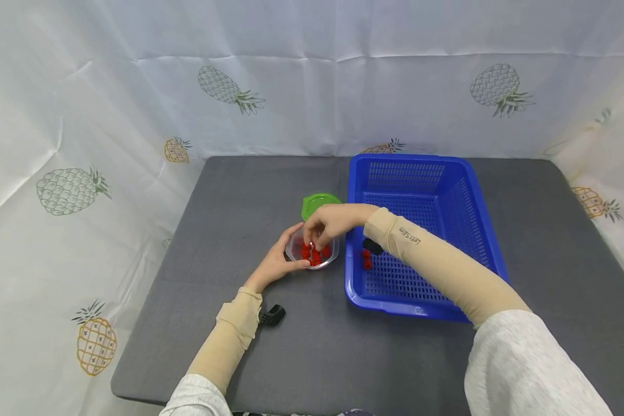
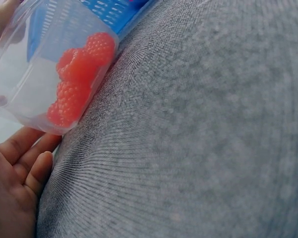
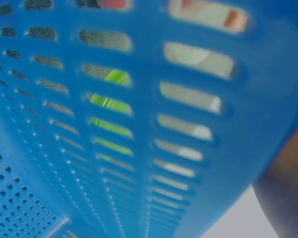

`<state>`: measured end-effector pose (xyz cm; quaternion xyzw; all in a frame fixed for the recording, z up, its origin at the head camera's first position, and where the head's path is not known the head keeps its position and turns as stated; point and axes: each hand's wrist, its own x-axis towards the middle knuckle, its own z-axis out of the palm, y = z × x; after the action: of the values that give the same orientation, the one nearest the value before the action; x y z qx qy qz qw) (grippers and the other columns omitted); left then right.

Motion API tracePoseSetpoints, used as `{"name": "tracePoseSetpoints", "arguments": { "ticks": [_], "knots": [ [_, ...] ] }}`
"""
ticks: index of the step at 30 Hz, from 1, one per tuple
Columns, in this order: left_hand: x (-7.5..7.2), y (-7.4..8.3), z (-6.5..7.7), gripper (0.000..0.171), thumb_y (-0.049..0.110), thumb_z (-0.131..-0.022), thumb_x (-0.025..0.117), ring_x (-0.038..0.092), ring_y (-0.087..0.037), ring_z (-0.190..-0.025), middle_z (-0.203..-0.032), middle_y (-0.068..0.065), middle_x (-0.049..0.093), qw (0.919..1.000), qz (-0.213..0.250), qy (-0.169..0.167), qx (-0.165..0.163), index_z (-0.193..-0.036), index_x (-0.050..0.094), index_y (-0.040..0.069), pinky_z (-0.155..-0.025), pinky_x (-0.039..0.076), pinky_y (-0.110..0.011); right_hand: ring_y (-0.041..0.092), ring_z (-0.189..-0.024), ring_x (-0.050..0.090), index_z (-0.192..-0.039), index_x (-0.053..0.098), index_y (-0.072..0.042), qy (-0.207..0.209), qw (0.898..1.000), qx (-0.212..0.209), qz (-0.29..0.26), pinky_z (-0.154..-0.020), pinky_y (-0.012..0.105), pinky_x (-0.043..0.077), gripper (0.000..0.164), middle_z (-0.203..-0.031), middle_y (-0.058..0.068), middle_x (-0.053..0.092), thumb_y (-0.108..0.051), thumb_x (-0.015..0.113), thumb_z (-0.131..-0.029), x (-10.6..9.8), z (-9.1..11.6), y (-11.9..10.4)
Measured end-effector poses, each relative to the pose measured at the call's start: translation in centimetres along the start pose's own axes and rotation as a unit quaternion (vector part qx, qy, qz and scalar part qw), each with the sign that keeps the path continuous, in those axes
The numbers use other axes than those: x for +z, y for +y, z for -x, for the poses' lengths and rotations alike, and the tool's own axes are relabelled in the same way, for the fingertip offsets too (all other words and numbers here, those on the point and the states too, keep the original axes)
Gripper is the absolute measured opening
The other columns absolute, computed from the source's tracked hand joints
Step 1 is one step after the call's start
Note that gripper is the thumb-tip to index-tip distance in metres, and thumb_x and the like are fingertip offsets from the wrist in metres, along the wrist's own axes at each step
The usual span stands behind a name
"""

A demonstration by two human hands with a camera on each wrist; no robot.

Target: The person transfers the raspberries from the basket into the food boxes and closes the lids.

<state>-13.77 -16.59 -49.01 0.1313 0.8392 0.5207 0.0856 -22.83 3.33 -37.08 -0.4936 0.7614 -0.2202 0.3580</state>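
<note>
My left hand [image 1: 274,267] holds a clear plastic container [image 1: 333,257], fingers on its far left side and thumb at its near rim. Red raspberries [image 2: 69,101] lie in the bottom, seen through the wall in the left wrist view. From the right, my right hand [image 1: 333,222] reaches down into the container with bent fingers, their tips among the fruit. I cannot tell whether a raspberry is pinched between them. Just behind the container lies a green lid [image 1: 318,202], partly covered by the right hand.
A blue perforated basket [image 1: 426,306] stands right of the container, the right forearm crossing over it. Red raspberries [image 1: 367,261] lie in it near its left wall. Under everything is a dark grey table [image 1: 249,196]. A pineapple-print curtain [image 1: 301,104] hangs behind.
</note>
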Motion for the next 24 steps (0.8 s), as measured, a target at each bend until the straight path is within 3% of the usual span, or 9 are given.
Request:
{"name": "tracePoseSetpoints", "arguments": {
  "ticks": [9, 16, 24],
  "knots": [
    [0.1, 0.1, -0.1, 0.085, 0.037, -0.075, 0.077, 0.036, -0.025, -0.135, -0.148, -0.003, 0.037, 1.0000, 0.009, -0.002, -0.001, -0.143, 0.025, 0.042, -0.108, 0.029, -0.053, 0.018, -0.078, 0.062, -0.105, 0.066, -0.006, 0.047, 0.993, -0.026, -0.109, -0.075, 0.038, 0.052, 0.022, -0.086, 0.002, 0.066, -0.012, 0.068, -0.084, -0.6, 2.1, 0.2],
    [0.1, 0.4, -0.1, 0.087, 0.015, -0.077, 0.075, 0.040, -0.028, -0.133, -0.140, -0.011, 0.048, 0.9998, 0.017, -0.010, 0.005, -0.146, 0.024, 0.029, -0.110, 0.027, -0.053, 0.014, -0.075, 0.059, -0.104, 0.066, -0.006, 0.094, 0.982, -0.038, -0.157, -0.069, 0.029, 0.050, 0.022, -0.084, 0.002, 0.065, -0.013, 0.069, -0.083, -1.0, 4.2, 0.8],
    [-0.5, 3.6, 0.8, 0.085, 0.014, -0.078, 0.075, 0.043, -0.033, -0.130, -0.137, -0.020, 0.049, 0.9994, 0.029, -0.017, 0.010, -0.147, 0.026, 0.016, -0.109, 0.027, -0.053, 0.015, -0.072, 0.059, -0.100, 0.066, -0.005, 0.144, 0.965, -0.021, -0.218, -0.073, 0.038, 0.051, 0.021, -0.078, -0.002, 0.065, -0.013, 0.071, -0.081, -0.5, 6.2, 2.8]
  ]
}}
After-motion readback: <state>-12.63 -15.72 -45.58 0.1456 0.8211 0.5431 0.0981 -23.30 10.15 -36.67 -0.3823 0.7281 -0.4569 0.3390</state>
